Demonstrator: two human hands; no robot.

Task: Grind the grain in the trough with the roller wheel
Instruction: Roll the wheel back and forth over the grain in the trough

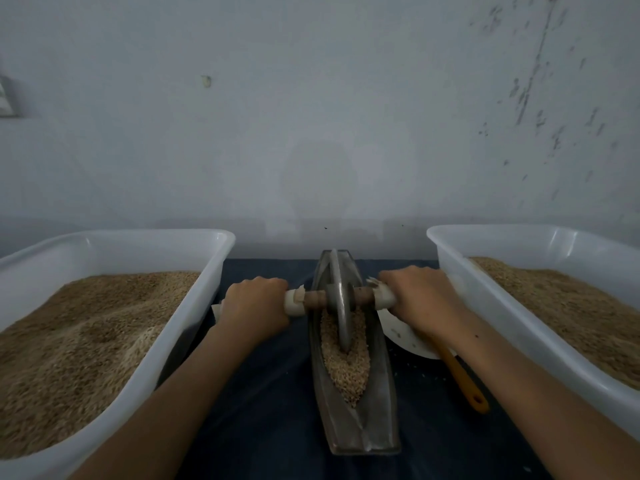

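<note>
Grain, tan and loose (346,362), fills the long grey metal boat-shaped trough (353,424) mid-worktop. Left hand (254,306) grips one cloth-wrapped end of the wooden axle; the grey metal roller wheel (341,306), probably heavy and stiff, stands in the grain; right hand (420,299) grips the other end.

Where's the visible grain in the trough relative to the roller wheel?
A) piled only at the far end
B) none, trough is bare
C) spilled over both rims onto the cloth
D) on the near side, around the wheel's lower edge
D: the grain fills the trough on the near side of the roller wheel, whose lower edge sits in it.
</note>
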